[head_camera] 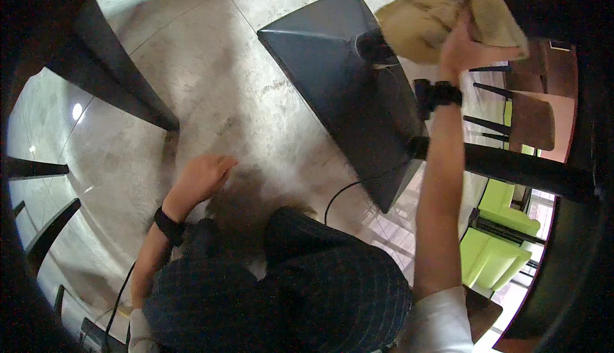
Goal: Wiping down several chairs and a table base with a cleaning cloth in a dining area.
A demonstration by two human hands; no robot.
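Observation:
My right hand (463,48) reaches out at the upper right with a beige-yellow cloth (412,19). The thumb is spread to one side, and the cloth bunches around the fingers, whose tips are hidden. Beside and below the cloth is a black, sloped pedestal base (331,60) with a short post (376,48) rising from it. My left hand (204,178) hangs above the floor near my knee, its fingers curled in and nothing visible in them. The palm faces away from view.
Dark furniture legs (129,84) stand at the left. A dark bar (518,161) crosses behind my right forearm. A black cable (343,190) runs over the floor (230,98) to the base. Brown chairs (532,120) and lime-green seats (496,257) are at the right.

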